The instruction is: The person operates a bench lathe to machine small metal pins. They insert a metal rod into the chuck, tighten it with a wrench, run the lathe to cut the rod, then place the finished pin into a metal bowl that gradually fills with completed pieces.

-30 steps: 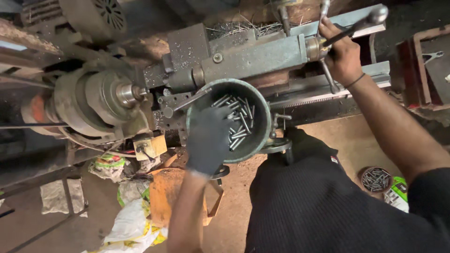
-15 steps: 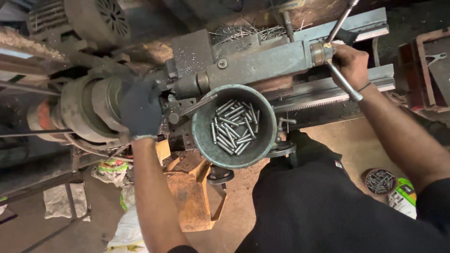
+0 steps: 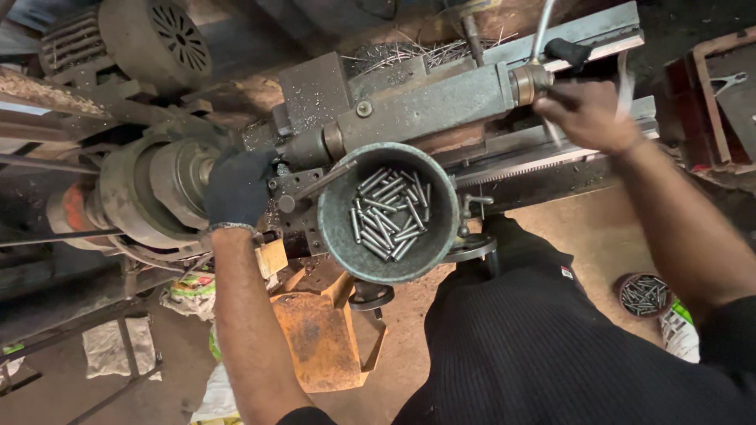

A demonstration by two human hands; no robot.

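1. The left hand [image 3: 236, 187], in a dark glove, curls closed over the nose of the grey round metal chuck [image 3: 161, 193] at the left end of the worn grey-green metal lathe [image 3: 425, 106].
2. The bare right hand [image 3: 587, 116] closes around a blurred thin metal spoke handle [image 3: 542, 31] at the lathe's right end.
3. A round green metal bowl [image 3: 387, 211] of short grey steel pins [image 3: 390, 211] sits at the lathe's front edge, between the hands.
4. A rusty orange metal box [image 3: 319, 338] stands on the floor below.

The floor [image 3: 598, 244] was bare, brownish concrete, dusty and stained. A rusty orange metal stand [image 3: 323, 342] stood on it below the machine, with crumpled plastic bags [image 3: 189, 287] and a pale rag [image 3: 106, 346] lying nearby. Dim light left the upper corners dark, and a reddish wooden crate [image 3: 709, 102] sat at the right.
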